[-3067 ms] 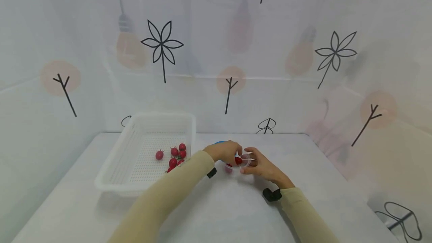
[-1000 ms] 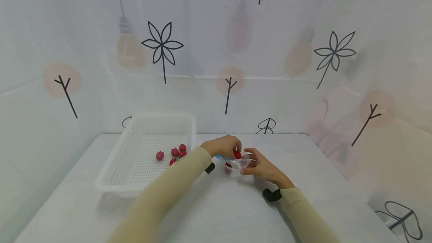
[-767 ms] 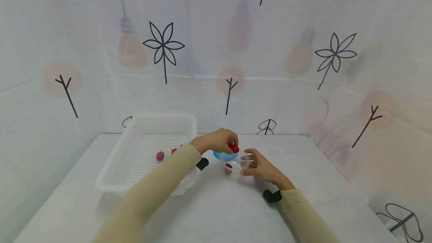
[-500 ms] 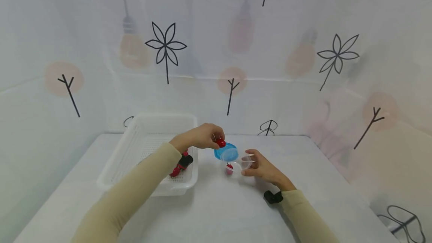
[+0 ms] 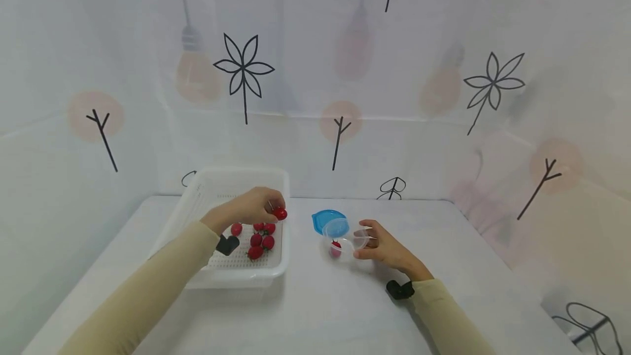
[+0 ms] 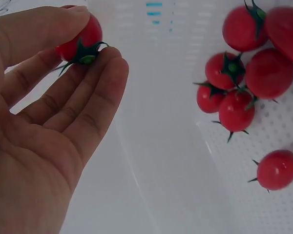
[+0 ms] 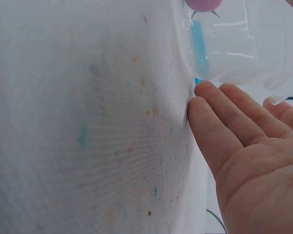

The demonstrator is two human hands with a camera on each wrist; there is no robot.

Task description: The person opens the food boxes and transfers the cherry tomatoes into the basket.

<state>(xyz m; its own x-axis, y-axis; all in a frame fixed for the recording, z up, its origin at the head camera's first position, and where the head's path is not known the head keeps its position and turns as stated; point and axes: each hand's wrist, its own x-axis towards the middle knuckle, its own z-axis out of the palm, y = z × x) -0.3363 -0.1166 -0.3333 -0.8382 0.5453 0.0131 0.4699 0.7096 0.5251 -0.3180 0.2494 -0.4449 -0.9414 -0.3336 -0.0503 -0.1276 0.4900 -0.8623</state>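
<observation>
My left hand (image 5: 246, 208) pinches a red cherry tomato (image 5: 280, 213) between thumb and fingertips, above the right side of the white basket (image 5: 231, 277). The left wrist view shows the green calyx on that held tomato (image 6: 92, 36) facing the fingers. Several more cherry tomatoes (image 5: 256, 240) lie on the basket's perforated floor. On the table to the right, my right hand (image 5: 386, 246) holds the side of a small clear plastic cup (image 5: 351, 242), its thumb and fingers spread round it. One cherry tomato (image 5: 336, 251) sits inside the upright cup.
A blue lid (image 5: 321, 217) lies on the white tabletop (image 5: 315, 311) just behind the cup. Patterned white cloth (image 5: 305, 152) hangs behind and at the sides. Each wrist wears a small black camera (image 5: 400, 290).
My left hand has lifted the cherry tomato out of the cup and carried it left to above the basket. The blue lid has come into fuller view. My right hand stays at the cup.
</observation>
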